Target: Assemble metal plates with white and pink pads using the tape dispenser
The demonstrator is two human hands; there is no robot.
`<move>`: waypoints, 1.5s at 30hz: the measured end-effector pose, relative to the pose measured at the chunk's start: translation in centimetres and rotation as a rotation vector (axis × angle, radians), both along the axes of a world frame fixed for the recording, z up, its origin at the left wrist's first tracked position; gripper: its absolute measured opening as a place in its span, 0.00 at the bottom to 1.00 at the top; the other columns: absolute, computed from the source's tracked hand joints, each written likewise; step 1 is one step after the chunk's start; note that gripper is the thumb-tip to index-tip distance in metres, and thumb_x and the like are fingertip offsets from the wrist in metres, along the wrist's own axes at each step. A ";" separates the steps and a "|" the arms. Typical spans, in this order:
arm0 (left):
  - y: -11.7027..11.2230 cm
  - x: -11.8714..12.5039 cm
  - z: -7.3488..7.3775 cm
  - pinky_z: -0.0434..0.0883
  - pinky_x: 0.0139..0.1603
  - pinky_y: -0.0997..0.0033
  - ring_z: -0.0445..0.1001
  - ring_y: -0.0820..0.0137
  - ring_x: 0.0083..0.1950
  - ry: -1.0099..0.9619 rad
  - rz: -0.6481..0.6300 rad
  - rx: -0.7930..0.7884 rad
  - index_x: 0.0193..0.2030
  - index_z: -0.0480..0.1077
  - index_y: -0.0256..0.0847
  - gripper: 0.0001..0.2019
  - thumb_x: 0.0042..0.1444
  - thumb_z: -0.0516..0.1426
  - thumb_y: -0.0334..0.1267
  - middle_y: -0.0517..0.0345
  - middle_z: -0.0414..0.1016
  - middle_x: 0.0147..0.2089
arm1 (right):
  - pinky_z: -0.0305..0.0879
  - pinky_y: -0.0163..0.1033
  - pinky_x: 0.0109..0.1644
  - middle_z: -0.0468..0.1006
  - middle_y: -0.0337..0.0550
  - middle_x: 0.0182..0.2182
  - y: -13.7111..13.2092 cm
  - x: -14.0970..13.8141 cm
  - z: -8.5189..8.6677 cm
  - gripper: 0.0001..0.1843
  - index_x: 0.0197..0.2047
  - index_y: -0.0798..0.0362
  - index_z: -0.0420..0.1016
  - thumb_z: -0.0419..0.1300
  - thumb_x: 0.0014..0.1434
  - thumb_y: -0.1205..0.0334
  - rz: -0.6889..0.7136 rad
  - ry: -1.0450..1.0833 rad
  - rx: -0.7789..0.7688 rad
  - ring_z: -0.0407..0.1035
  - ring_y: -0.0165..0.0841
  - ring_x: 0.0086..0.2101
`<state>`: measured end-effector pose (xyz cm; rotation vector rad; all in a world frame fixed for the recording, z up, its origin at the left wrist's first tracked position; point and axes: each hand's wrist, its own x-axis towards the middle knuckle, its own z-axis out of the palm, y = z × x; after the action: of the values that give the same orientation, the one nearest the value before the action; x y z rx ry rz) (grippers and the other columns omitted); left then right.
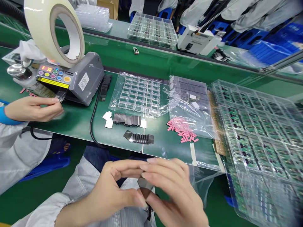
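1. My left hand point(118, 186) and right hand point(172, 192) are together, pinching a dark square piece point(144, 187) in front of the dark slabs point(126, 119), beyond the surface point(78, 123) edge.
2. Two rows of slabs stand lined up, with pink strips point(181, 130) heaped to their right.

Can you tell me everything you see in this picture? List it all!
tape roll: one, cream, on the dispenser
tape dispenser: one, grey, far left
green belt: one, green, across the view
dark metal strips: many, dark grey, two rows on the belt
pink pads: many, pink, heaped on the belt
tray of circuit boards: one, see-through, right
co-worker's hand: one, left, pinching something see-through
dark square piece: one, dark, between the person's hands
left hand: one, bottom, on the piece
right hand: one, bottom, on the piece
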<state>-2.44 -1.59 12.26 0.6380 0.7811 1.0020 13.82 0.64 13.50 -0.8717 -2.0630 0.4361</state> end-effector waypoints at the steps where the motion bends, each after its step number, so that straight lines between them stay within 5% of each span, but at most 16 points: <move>1: 0.0 -0.1 0.1 0.73 0.49 0.73 0.80 0.67 0.45 -0.063 -0.052 0.004 0.47 0.77 0.49 0.24 0.42 0.66 0.52 0.56 0.83 0.43 | 0.64 0.41 0.48 0.82 0.38 0.37 0.0 -0.3 -0.5 0.10 0.44 0.49 0.73 0.62 0.58 0.59 0.013 0.168 -0.132 0.75 0.34 0.41; 5: 0.1 0.2 0.4 0.72 0.50 0.71 0.79 0.65 0.47 -0.233 -0.243 -0.037 0.47 0.77 0.40 0.27 0.49 0.57 0.59 0.49 0.82 0.44 | 0.70 0.42 0.51 0.81 0.36 0.38 -0.8 -1.4 -1.9 0.21 0.50 0.41 0.70 0.65 0.53 0.49 0.049 0.644 -0.582 0.75 0.35 0.44; 10: -0.1 1.4 0.6 0.69 0.53 0.67 0.77 0.62 0.49 -0.345 -0.259 -0.116 0.46 0.78 0.41 0.29 0.48 0.57 0.62 0.51 0.82 0.41 | 0.69 0.48 0.53 0.82 0.34 0.37 -2.0 -2.5 -2.2 0.26 0.50 0.38 0.69 0.69 0.47 0.49 0.053 0.843 -0.755 0.75 0.38 0.44; 15: -0.4 1.8 0.3 0.69 0.51 0.61 0.77 0.62 0.43 -0.355 -0.281 -0.151 0.47 0.77 0.41 0.31 0.45 0.57 0.64 0.51 0.80 0.38 | 0.68 0.45 0.53 0.82 0.32 0.36 -2.1 -2.5 -2.5 0.27 0.48 0.38 0.70 0.70 0.45 0.48 0.079 0.877 -0.746 0.76 0.37 0.43; 21: -0.6 1.9 0.5 0.68 0.45 0.72 0.69 0.74 0.34 -0.381 -0.270 -0.201 0.41 0.79 0.42 0.28 0.42 0.60 0.63 0.57 0.76 0.37 | 0.67 0.46 0.55 0.82 0.32 0.36 -2.3 -2.7 -2.6 0.27 0.48 0.38 0.69 0.69 0.45 0.46 0.096 0.891 -0.772 0.75 0.36 0.44; 32: -0.5 2.3 1.7 0.69 0.49 0.67 0.73 0.68 0.39 -0.359 -0.234 -0.206 0.37 0.80 0.44 0.22 0.42 0.63 0.59 0.59 0.75 0.29 | 0.72 0.45 0.50 0.82 0.35 0.35 -2.6 -2.3 -3.0 0.26 0.50 0.39 0.67 0.67 0.49 0.47 0.168 0.903 -0.734 0.75 0.37 0.44; 45: -1.1 2.3 0.8 0.66 0.42 0.76 0.67 0.78 0.31 -0.442 -0.250 -0.261 0.40 0.80 0.44 0.20 0.43 0.65 0.53 0.61 0.71 0.29 | 0.69 0.41 0.54 0.81 0.33 0.34 -2.7 -2.7 -3.2 0.26 0.51 0.39 0.67 0.67 0.49 0.49 0.207 0.958 -0.716 0.76 0.32 0.41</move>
<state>-0.13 -2.70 13.05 0.2637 0.4171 0.7563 11.08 -2.06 10.33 -0.6250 -1.0829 1.4410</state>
